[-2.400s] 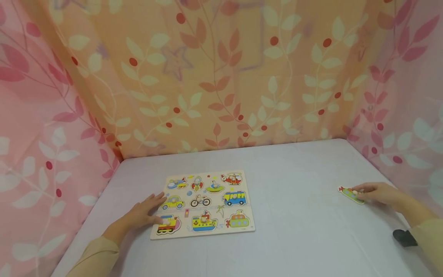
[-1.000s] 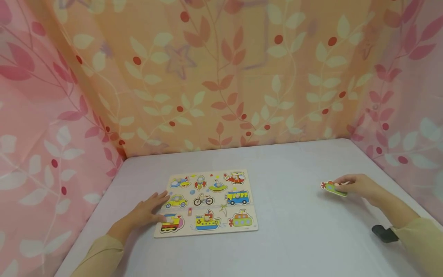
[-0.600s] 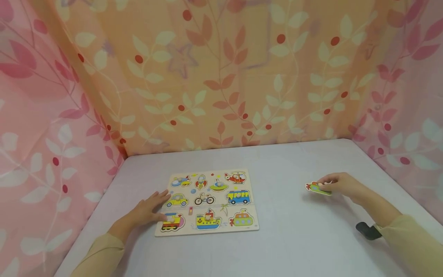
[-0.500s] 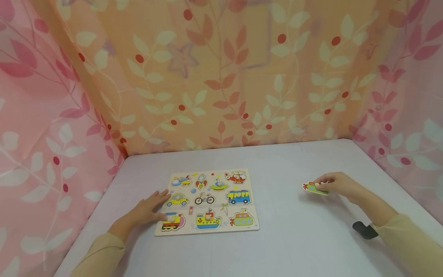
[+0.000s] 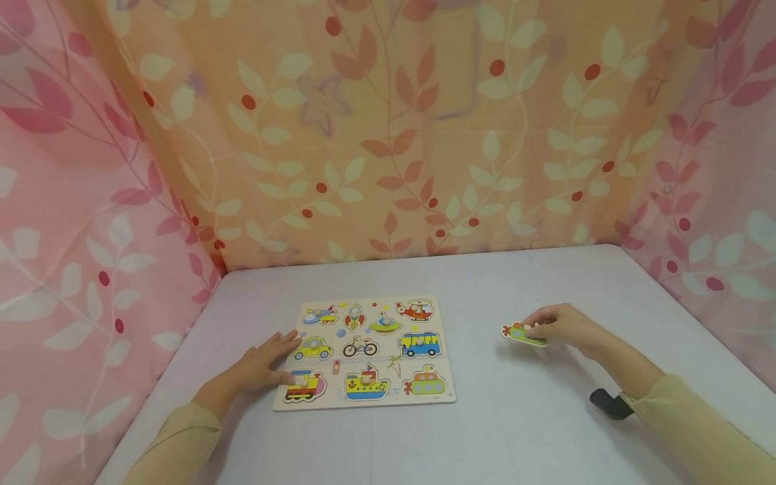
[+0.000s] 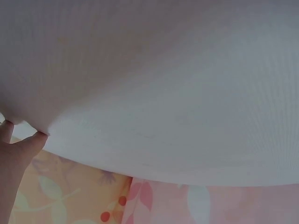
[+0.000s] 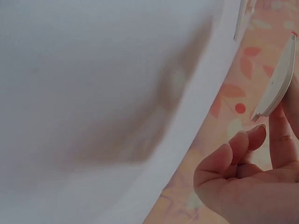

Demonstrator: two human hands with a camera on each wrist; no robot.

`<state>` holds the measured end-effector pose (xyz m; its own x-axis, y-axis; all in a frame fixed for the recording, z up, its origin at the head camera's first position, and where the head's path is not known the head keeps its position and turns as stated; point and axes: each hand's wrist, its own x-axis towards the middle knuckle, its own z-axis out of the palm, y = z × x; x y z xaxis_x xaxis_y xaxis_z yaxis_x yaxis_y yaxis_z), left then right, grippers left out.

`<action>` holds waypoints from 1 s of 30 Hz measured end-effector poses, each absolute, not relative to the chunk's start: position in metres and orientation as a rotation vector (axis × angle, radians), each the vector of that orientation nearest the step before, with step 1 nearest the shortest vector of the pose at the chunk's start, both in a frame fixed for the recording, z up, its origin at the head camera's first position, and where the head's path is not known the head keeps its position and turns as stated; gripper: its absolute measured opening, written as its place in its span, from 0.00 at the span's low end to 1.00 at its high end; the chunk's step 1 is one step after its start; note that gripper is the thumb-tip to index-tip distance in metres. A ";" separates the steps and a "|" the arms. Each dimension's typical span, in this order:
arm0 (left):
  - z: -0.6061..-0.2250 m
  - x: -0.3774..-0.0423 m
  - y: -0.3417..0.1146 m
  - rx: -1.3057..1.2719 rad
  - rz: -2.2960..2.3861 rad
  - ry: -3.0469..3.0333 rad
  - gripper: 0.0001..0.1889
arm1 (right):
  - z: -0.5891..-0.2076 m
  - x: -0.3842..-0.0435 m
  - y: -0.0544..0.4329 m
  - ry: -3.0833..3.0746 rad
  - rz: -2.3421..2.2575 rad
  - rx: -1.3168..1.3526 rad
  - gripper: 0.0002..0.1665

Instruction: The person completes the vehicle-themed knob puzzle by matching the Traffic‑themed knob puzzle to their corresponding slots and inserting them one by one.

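My right hand [image 5: 564, 329] pinches a green and orange submarine puzzle piece [image 5: 517, 333] above the table, to the right of the puzzle board [image 5: 388, 345]. In the right wrist view the piece [image 7: 279, 81] is seen from its pale underside and edge, with the hand's [image 7: 247, 179] other fingers loosely curled below. My left hand [image 5: 257, 365] rests at the board's left edge, fingers spread, thumb by the train piece [image 5: 312, 386]. A matching submarine picture [image 5: 426, 384] shows at the board's lower right. In the left wrist view, the left hand's fingertips [image 6: 41, 135] touch the board's edge.
Knobbed pieces fill the board, among them a bus [image 5: 421, 345], a ship [image 5: 366, 387] and a car [image 5: 313, 349]. A black object [image 5: 611, 405] sits at the right sleeve. White cloth covers the table [image 5: 485, 431]; floral curtains [image 5: 388, 135] enclose it.
My right hand has carried the submarine piece leftward from the table's right side toward the board, lifting it off the cloth. The left hand has stayed on the board's edge.
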<state>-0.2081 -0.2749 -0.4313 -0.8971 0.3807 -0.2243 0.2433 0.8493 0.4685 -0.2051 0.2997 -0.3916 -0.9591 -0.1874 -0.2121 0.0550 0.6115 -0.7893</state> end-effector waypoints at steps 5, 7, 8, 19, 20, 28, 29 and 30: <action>-0.433 -0.210 -0.276 0.449 0.633 2.708 0.47 | -0.390 -0.205 0.286 2.562 -1.269 -0.140 0.18; -0.434 -0.211 -0.276 0.439 0.630 2.708 0.47 | -0.389 -0.204 0.281 2.558 -1.276 -0.154 0.17; -0.434 -0.211 -0.276 0.439 0.630 2.708 0.47 | -0.389 -0.204 0.279 2.557 -1.280 -0.158 0.16; -0.432 -0.212 -0.276 0.468 0.624 2.719 0.47 | -0.391 -0.203 0.253 2.549 -1.257 -0.135 0.13; -0.432 -0.212 -0.276 0.472 0.619 2.720 0.47 | -0.392 -0.203 0.251 2.548 -1.254 -0.132 0.13; -0.434 -0.213 -0.275 0.437 0.619 2.715 0.48 | -0.399 -0.204 0.236 2.545 -1.246 -0.125 0.11; -0.434 -0.213 -0.275 0.437 0.618 2.717 0.48 | -0.400 -0.203 0.233 2.541 -1.245 -0.126 0.11; -0.435 -0.213 -0.276 0.437 0.616 2.719 0.48 | -0.401 -0.203 0.231 2.540 -1.238 -0.124 0.11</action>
